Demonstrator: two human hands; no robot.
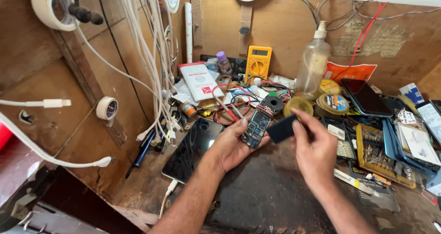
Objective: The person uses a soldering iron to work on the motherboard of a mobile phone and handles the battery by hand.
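At bench centre | left hand (pixel 232 146) grips circuit board (pixel 257 126) by its edges: light, stiff, fragile, so avoid component faces | right hand (pixel 314 151) pinches dark flat block (pixel 281 129) at its end, beside board.

A white rectangular package with red markings (pixel 200 82) leans at the back wall, an orange torn label (pixel 351 71) lies behind the plastic bottle, the yellow multimeter's grey screen (pixel 259 53) faces up, and a dark phone screen (pixel 194 149) lies flat on the table.
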